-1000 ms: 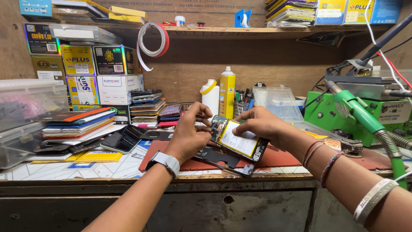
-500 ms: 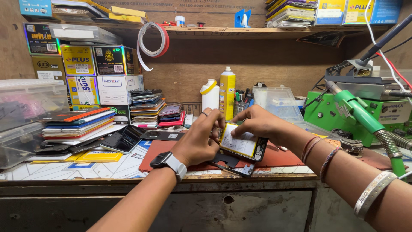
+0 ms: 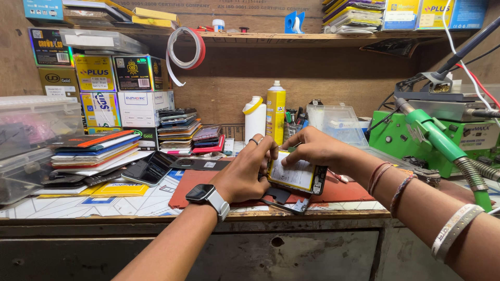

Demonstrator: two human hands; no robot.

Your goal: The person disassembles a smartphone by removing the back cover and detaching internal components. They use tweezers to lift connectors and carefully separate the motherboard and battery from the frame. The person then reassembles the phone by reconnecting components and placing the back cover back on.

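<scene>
Presently, two hands meet over one opened phone [image 3: 298, 176], tilted on edge above the red rubber mat [image 3: 350, 191] near the bench's front edge. Left hand [image 3: 245, 174], with one smartwatch [image 3: 204, 194] on its wrist, has its fingers closed on the phone's left side, one ringed finger curled at the top corner. Right hand [image 3: 319, 150] pinches the upper edge, fingertips together on the frame; its arm carries several thread bands and one pale bangle [image 3: 454, 228].

Against the frame a second ago: the left hand has come up from below onto the phone's side, the phone stands steeper, and the right hand stays on the top edge.

One black phone part [image 3: 285, 200] lies flat on the mat under the phone. Phone interior shows a pale, matte rectangular battery inside a dark glossy frame.

Further left: one dark glass panel [image 3: 150, 167], then two stacks of flat phones and cases [image 3: 99, 151], edges coloured. Behind: one white plastic bottle [image 3: 254, 118], one yellow metal spray can [image 3: 275, 110], cylindrical. Right: one green machine [image 3: 411, 138] with a ribbed green hose [image 3: 442, 147]. Farthest: cardboard boxes [image 3: 96, 73] and one tape roll [image 3: 185, 49] hanging from the wooden shelf.
</scene>
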